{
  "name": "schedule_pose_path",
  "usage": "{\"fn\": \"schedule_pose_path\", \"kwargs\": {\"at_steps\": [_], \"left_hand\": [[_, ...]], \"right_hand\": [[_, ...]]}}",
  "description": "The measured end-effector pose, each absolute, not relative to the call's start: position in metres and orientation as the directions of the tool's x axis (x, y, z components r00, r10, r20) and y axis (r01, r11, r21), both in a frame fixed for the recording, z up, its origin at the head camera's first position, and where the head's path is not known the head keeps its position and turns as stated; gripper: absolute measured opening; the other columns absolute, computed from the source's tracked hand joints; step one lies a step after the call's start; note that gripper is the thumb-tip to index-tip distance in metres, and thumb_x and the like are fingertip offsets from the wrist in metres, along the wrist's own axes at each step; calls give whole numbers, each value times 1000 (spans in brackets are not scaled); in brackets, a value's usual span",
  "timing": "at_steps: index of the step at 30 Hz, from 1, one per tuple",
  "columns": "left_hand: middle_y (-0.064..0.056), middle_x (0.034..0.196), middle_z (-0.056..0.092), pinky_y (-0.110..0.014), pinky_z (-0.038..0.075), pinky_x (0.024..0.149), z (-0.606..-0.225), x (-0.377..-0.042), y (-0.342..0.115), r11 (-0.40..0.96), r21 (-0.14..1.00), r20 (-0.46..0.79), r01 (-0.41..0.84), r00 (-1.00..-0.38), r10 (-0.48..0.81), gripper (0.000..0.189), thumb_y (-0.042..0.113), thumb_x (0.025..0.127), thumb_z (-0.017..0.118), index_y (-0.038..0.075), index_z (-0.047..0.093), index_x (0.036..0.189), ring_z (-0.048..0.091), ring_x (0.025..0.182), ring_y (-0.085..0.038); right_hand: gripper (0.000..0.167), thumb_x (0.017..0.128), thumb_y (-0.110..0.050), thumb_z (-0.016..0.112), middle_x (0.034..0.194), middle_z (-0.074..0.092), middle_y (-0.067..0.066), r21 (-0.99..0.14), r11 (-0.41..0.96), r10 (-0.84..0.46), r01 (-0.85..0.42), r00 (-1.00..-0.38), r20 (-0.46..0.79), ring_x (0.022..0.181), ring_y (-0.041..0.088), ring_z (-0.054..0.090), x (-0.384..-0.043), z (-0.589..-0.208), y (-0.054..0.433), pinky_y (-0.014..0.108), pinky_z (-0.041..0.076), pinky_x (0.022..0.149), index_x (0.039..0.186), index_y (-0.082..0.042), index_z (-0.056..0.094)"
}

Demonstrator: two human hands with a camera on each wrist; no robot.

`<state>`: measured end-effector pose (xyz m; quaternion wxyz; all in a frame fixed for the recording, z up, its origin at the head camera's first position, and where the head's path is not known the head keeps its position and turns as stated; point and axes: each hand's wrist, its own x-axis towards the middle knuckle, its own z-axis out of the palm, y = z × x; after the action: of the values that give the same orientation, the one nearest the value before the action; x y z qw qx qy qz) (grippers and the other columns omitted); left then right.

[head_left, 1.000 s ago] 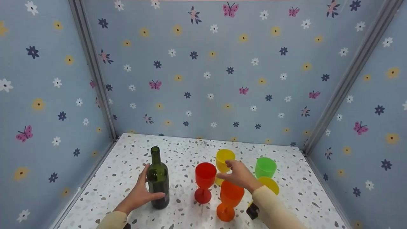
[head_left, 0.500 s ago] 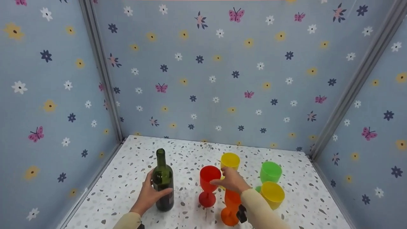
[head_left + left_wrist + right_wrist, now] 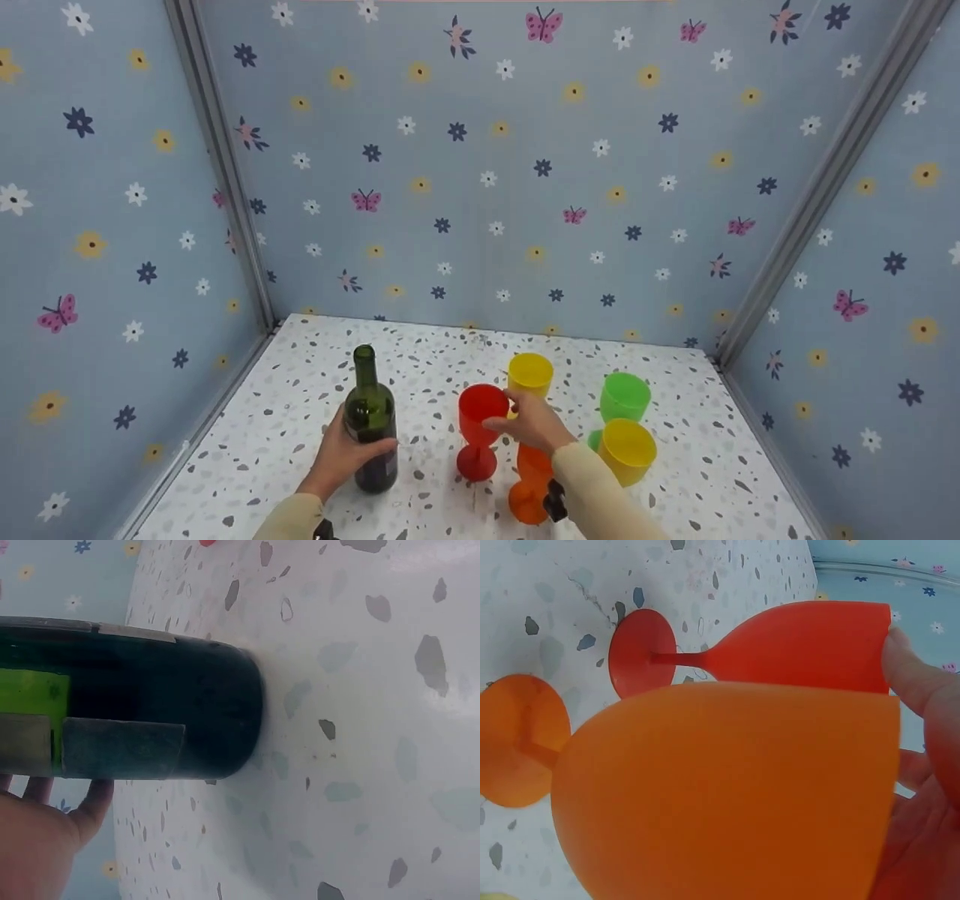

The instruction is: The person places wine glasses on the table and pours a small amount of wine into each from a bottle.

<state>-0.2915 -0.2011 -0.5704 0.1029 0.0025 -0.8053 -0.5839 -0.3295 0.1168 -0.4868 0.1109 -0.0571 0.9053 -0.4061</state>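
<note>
A dark green wine bottle [image 3: 373, 435] stands upright on the left of the speckled table. My left hand [image 3: 341, 456] holds its body, thumb across the front and fingers round the far left side. To the right stands a red goblet [image 3: 480, 420], its foot on the table. My right hand [image 3: 534, 424] is at the right side of its bowl, thumb in front and index finger near the rim. In the right wrist view my thumb tip meets the rim of the red goblet [image 3: 802, 645]. An orange goblet [image 3: 529, 499] stands partly hidden beneath my right forearm.
Behind my right hand stands a yellow goblet [image 3: 530, 373]. Farther right are a green goblet [image 3: 625, 396] and another yellow goblet [image 3: 628, 450], close together. Flower-patterned walls [image 3: 480, 187] enclose the speckled table [image 3: 427, 360] at the back and both sides.
My right hand has moved left from above the orange goblet to the red goblet's bowl. My left hand has closed further round the bottle. The bottle and goblets stay put.
</note>
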Motion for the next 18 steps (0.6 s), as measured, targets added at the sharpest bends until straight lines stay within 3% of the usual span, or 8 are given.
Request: {"fn": "schedule_pose_path", "kwargs": {"at_steps": [10,18], "left_hand": [[-20,132,57,-61,34,106,-565,-296,-189,381,919,173,103,-972,-156,95,29,66,93,3,42,141,53,123,-38],[-8,117,63,-57,43,95,-544,-296,-186,463,875,212,140,-971,-107,84,27,63,94,10,50,133,60,109,-28]], "right_hand": [[73,76,-39,84,106,65,3,-723,691,-169,5,-971,-169,94,24,59,-329,-482,119,44,54,85,139,-13,57],[76,78,-42,83,98,65,2,-727,687,-196,-27,-969,-149,90,23,59,-333,-483,122,39,54,79,142,-13,54]]}}
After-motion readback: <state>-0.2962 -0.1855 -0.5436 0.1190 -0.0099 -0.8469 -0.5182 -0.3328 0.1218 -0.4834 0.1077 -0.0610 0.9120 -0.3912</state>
